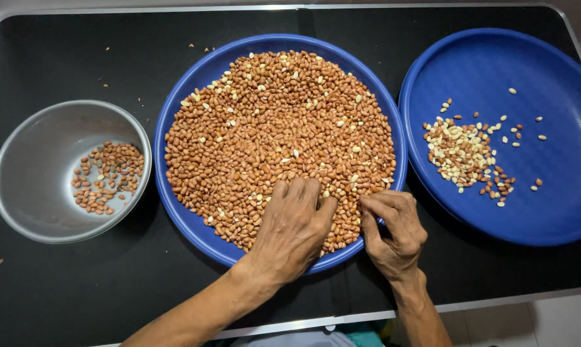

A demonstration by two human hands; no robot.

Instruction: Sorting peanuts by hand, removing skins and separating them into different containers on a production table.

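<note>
A large blue round plate (pixel 175 122) in the middle is heaped with brown-skinned peanuts (pixel 277 128), a few pale ones mixed in. My left hand (pixel 293 228) lies palm down on the near part of the heap, fingers curled into the nuts. My right hand (pixel 393 228) rests at the plate's near right rim, its fingertips pinched together over the peanuts; whether a nut is between them is hidden. A second blue plate (pixel 547 193) on the right holds a small scatter of pale and brown peanuts (pixel 464 154).
A grey metal bowl (pixel 27 186) at the left holds a small pile of darker peanuts (pixel 104 177). Everything stands on a black table (pixel 78 283) with a silver edge. A few crumbs lie at the table's far left. Pale floor shows at the bottom right.
</note>
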